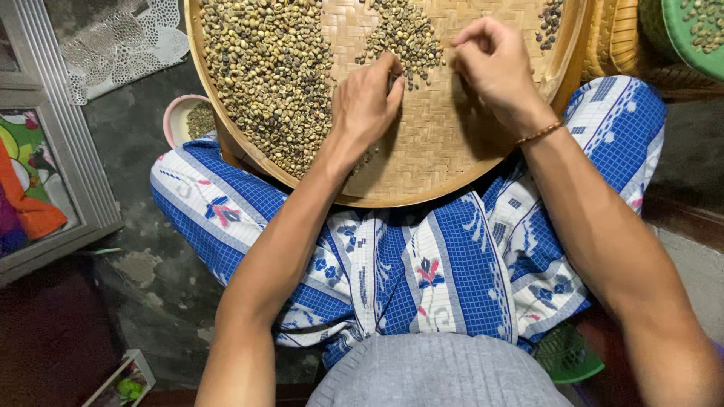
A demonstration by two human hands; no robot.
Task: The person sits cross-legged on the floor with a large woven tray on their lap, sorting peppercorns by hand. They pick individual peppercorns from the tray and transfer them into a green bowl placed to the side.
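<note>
Sorting Beans on a Woven Tray

Resting the round woven bamboo tray (pixel 422 162) on the lap, at twelve o'clock. Raking pale green-brown coffee beans (pixel 264 68) with the left hand (pixel 366 102), fingers curled, grip unclear. Pinching the right hand (pixel 494 64) at one o'clock, contents hidden. Picking lightly, one bean at a time, working best.
</note>
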